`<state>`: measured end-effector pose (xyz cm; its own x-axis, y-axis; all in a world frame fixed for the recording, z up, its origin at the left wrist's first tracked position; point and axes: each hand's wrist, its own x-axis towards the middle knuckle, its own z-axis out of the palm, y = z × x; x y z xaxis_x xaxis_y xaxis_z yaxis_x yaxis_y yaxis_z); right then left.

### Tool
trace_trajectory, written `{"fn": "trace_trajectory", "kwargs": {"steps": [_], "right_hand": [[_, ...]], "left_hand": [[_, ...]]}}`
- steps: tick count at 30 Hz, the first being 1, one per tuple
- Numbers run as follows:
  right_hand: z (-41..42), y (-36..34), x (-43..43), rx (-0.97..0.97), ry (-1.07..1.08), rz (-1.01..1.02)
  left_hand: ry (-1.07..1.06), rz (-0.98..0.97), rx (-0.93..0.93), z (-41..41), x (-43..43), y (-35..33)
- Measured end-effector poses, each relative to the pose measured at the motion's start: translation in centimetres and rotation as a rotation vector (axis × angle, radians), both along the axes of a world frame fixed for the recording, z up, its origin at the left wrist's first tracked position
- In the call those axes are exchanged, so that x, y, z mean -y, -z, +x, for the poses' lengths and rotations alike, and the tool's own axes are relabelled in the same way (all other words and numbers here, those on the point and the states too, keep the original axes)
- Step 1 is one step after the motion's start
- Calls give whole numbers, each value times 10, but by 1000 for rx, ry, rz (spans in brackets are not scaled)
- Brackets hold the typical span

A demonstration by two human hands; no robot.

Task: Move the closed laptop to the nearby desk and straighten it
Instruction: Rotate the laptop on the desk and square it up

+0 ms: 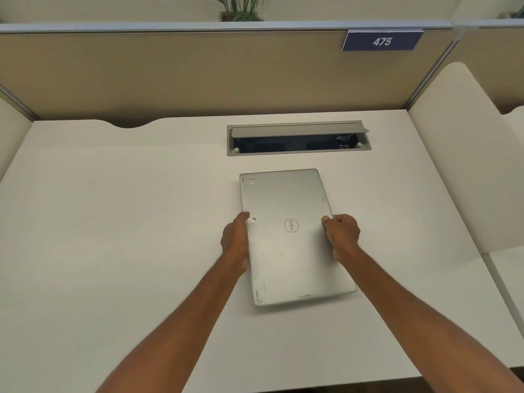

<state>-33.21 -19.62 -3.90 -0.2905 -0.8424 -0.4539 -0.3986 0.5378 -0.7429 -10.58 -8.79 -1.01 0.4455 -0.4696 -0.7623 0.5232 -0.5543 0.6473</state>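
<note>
Left hand (236,239) and right hand (341,236) grip the closed Dell laptop (289,236) sides; it's on the desk (113,222), slightly skewed, needing straightening.

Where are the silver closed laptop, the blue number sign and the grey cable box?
Silver closed laptop (292,251): head view, middle of lid.
Blue number sign (382,41): head view, on its digits.
Grey cable box (297,129): head view, on its raised flap.
</note>
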Motion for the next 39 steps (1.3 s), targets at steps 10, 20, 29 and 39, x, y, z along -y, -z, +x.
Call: {"fn": "trace_trajectory", "kwargs": {"steps": [10, 20, 29, 39], "right_hand": [[2, -2, -2, -79, -28, -4], [1, -16, -3, -179, -124, 23], [-2, -34, 3, -295, -278, 56], [-14, -43, 17, -476, -526, 86]], "left_hand": [[28, 32, 90, -4, 10, -3], [41, 75, 150, -14, 17, -11], [1, 56, 132, -15, 12, -21], [-285, 108, 118, -50, -37, -21]]}}
